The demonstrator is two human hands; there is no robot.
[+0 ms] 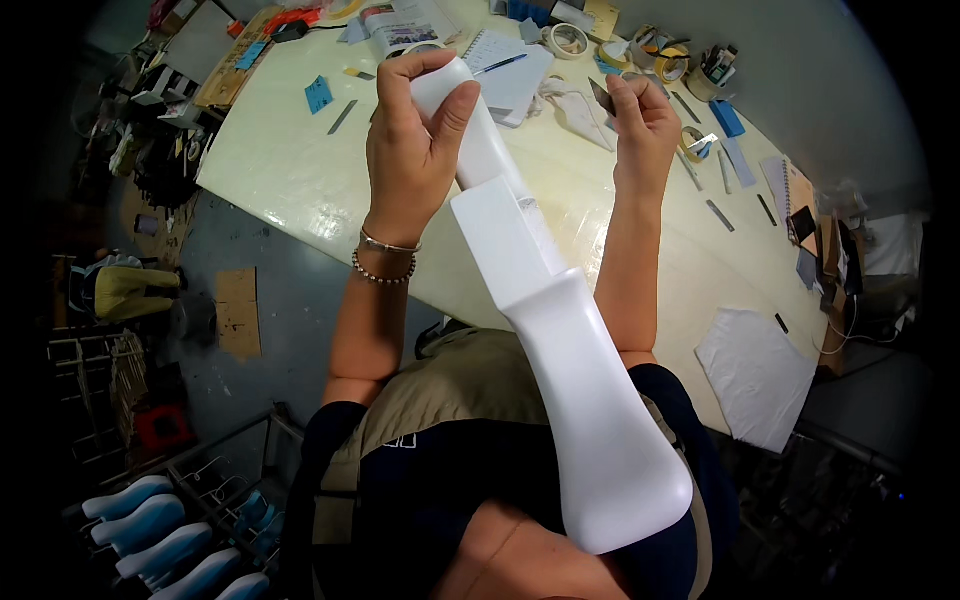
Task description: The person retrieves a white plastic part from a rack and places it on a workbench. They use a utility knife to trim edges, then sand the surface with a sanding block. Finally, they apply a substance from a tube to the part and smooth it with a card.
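A long, smooth white moulded piece [590,400] slants across the view, its flared, rounded end leaning against my torso. It has a squared step midway and a narrower far end. My left hand [415,150] grips that far end, thumb on top and fingers curled over the tip. A patch of its right edge near the step looks rough and greyish. My right hand [645,125] is apart from it, raised over the table to the right. Between its thumb and fingers is a small dark flat piece [603,97], too small to name surely.
The pale table [300,190] bears a notebook [500,75] with a blue pen, tape rolls [567,42], a blue block [727,118], several thin strips and a white cloth [757,375]. Blue-and-white moulded pieces [150,525] stand on a rack at lower left. Cardboard [238,310] lies on the floor.
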